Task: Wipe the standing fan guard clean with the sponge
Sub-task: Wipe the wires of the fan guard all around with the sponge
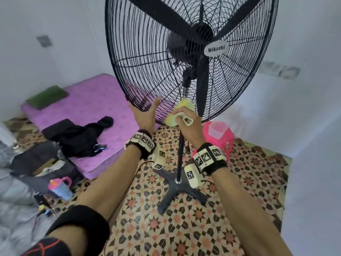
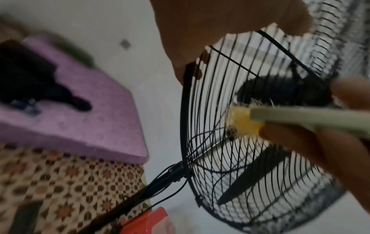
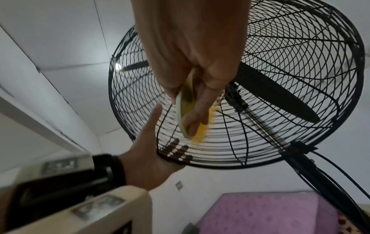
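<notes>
While blurred, sponge (image 1: 181, 112) half-hidden by right hand (image 1: 188, 124)

Fan guard (image 1: 140, 58) top cut off by frame edge; left-hand fingers (image 3: 176, 150) partly hidden behind wires; sponge (image 2: 243, 123) blurred.

1. Your left hand (image 1: 144, 117) sits at seven o'clock on the fan guard (image 1: 147, 52) rim, fingers behind the wires.
2. Your right hand (image 1: 186, 122) presses the sponge (image 1: 181, 108) against the guard at six o'clock, just right of the left hand.
3. Mattress (image 1: 96, 100) lies left, behind the fan; stool (image 1: 217, 133) right of the pole (image 1: 180, 154).
</notes>
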